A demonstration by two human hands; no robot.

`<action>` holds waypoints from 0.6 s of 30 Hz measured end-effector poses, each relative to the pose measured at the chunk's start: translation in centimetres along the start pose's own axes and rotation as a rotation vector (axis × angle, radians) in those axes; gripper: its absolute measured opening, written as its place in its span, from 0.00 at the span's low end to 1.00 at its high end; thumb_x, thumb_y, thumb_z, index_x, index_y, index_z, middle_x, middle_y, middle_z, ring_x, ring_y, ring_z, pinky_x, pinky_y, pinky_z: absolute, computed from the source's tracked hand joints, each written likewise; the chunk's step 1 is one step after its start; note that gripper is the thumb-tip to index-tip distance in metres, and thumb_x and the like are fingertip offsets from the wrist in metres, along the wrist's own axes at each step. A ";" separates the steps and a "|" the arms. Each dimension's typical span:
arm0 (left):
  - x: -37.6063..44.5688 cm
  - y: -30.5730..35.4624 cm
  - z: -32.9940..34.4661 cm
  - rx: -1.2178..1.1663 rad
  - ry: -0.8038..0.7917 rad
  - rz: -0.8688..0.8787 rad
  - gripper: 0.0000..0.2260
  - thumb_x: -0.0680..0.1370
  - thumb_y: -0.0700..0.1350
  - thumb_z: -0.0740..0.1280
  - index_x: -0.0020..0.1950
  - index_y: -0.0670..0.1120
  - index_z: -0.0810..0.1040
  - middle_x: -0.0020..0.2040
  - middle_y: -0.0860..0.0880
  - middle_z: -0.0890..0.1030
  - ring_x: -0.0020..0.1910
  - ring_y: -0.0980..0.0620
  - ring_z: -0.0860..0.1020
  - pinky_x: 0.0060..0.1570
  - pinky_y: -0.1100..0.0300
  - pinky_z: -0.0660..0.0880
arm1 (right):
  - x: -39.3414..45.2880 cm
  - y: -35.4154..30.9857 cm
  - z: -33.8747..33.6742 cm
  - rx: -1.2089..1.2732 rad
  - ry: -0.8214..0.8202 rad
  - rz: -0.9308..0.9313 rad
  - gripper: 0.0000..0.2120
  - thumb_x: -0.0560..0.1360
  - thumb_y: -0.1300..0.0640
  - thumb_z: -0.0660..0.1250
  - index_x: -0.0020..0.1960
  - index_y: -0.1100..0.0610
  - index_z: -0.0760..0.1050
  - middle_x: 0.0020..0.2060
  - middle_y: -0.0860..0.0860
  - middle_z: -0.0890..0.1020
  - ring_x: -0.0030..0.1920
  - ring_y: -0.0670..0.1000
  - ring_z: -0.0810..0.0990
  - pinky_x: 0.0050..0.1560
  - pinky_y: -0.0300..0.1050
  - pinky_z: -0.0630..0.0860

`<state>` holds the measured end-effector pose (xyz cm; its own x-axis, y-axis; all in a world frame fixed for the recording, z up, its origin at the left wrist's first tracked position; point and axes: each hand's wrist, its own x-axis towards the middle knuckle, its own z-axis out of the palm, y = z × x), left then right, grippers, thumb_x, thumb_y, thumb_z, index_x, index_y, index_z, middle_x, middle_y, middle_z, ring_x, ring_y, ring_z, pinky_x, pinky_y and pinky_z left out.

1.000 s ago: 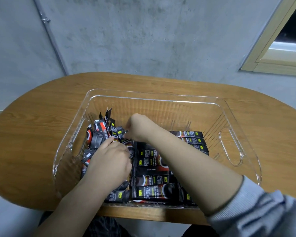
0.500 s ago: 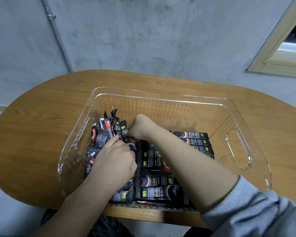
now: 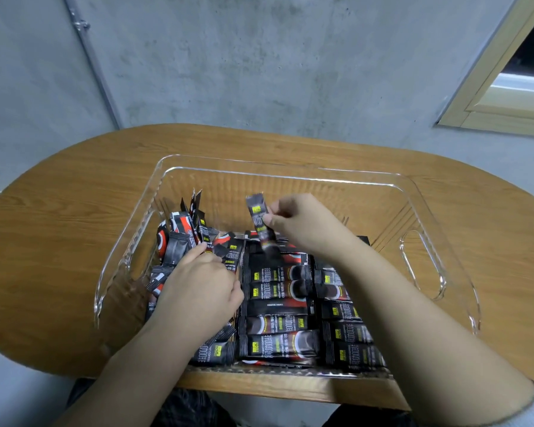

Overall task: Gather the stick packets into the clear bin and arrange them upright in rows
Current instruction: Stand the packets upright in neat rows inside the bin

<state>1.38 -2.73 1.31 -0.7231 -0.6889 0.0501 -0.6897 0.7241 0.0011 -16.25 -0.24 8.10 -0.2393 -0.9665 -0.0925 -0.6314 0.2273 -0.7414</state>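
Now R grip [image 3: 293,220] pinches packet [image 3: 259,221] upright; L grip [image 3: 204,282] pressing leaning packets [image 3: 182,235] in bin [image 3: 423,251].

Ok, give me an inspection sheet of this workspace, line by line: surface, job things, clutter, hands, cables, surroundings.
Surface: oval wooden table, holding the bin.
Job's things: clear bin; flat packets stacked at centre and right; upright packets bunched at left.
Clutter: nothing seen.
Hands: right hand pinches a lifted packet; left hand rests on the left bunch, its grip hidden.
Cables: nothing seen.
Surroundings: grey concrete wall, wall pipe, window frame.
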 end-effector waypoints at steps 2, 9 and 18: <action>-0.1 0.0 0.0 -0.007 0.007 -0.009 0.20 0.81 0.52 0.52 0.41 0.50 0.82 0.47 0.56 0.82 0.60 0.60 0.72 0.70 0.63 0.36 | -1.5 0.2 -0.9 -0.070 -0.139 0.024 0.10 0.78 0.57 0.65 0.38 0.55 0.76 0.31 0.48 0.80 0.29 0.42 0.75 0.31 0.32 0.71; 0.1 0.0 -0.1 -0.023 0.053 -0.022 0.19 0.81 0.51 0.51 0.43 0.50 0.81 0.47 0.56 0.80 0.58 0.60 0.72 0.70 0.63 0.37 | -3.9 0.9 0.3 -0.333 -0.474 -0.004 0.05 0.74 0.56 0.71 0.49 0.52 0.84 0.32 0.39 0.79 0.29 0.34 0.75 0.31 0.25 0.67; 0.0 0.0 0.0 -0.019 0.083 -0.003 0.18 0.80 0.50 0.52 0.49 0.51 0.82 0.49 0.55 0.81 0.59 0.57 0.73 0.68 0.64 0.36 | -4.1 1.8 3.1 -0.390 -0.497 -0.029 0.05 0.72 0.58 0.72 0.48 0.54 0.83 0.40 0.54 0.84 0.28 0.46 0.78 0.28 0.28 0.70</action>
<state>1.41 -2.76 1.30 -0.7151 -0.6862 0.1331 -0.6902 0.7233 0.0206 -14.15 3.76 5.13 0.0942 -0.8914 -0.4434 -0.8774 0.1362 -0.4601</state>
